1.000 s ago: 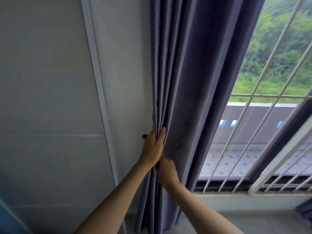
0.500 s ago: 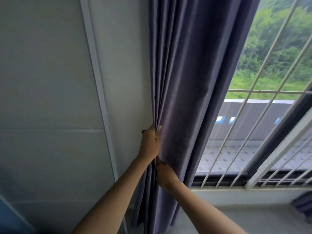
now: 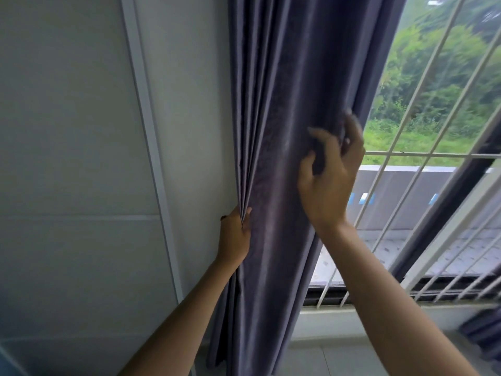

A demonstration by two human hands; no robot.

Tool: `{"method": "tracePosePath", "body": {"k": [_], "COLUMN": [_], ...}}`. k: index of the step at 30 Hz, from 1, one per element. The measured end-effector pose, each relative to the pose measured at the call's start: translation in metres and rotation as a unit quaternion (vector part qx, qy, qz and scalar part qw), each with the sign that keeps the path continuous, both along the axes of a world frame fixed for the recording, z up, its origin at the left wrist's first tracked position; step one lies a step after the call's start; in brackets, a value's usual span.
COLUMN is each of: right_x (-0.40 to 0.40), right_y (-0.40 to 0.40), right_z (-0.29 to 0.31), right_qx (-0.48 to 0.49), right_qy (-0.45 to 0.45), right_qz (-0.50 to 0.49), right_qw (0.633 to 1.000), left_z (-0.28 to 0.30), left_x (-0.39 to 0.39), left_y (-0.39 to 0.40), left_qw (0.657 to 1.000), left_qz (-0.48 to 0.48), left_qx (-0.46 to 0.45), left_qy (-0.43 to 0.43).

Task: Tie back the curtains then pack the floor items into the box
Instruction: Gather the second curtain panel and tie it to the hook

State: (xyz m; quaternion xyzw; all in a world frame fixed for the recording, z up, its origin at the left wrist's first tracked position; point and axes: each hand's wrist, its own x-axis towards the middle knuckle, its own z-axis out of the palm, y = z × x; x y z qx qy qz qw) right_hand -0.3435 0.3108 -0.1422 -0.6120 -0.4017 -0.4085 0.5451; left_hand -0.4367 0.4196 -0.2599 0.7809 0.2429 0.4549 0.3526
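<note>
Grey-purple pleated fabric curtain (image 3: pixel 282 131) hangs gathered at the window's left edge, beside the white panelled wall (image 3: pixel 81 158). Left hand (image 3: pixel 234 234) pinches its bunched left folds. Right hand (image 3: pixel 329 175), blurred, fingers (image 3: pixel 352 128) apart and curled at the curtain's right edge; grip unclear. White window bars (image 3: pixel 406 172) behind.

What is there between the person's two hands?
In the head view, only a stretch of the grey curtain separates the left hand from the right hand.
</note>
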Motion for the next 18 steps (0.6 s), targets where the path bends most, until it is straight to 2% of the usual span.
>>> {"method": "tracePosePath", "body": {"k": [4,7,9,11,18], "right_x": [0.02,0.025,0.025,0.025,0.005], "right_y": [0.001,0.008,0.014,0.018,0.03], "right_z": [0.017,0.01,-0.004,-0.027,-0.134], "right_qx": [0.038,0.043,-0.009,-0.089,-0.303], "right_qy": [0.042,0.138,0.239,0.29,0.3], "right_qz": [0.017,0.049,0.052,0.058,0.052], "right_qw": [0.998,0.988,0.969,0.951,0.903], "left_z": [-0.005,-0.004,-0.004,-0.004,-0.008], "left_x": [0.001,0.0,-0.001,-0.002,-0.001], "left_y": [-0.001,0.0,0.0,-0.001,0.0], "left_qw": [1.0,1.0,1.0,1.0,0.999], "left_qz": [-0.013,-0.003,-0.005,-0.007,0.012], "left_qx": [-0.005,0.008,0.009,0.01,0.023], "left_qy": [0.003,-0.014,-0.017,-0.019,-0.036]}}
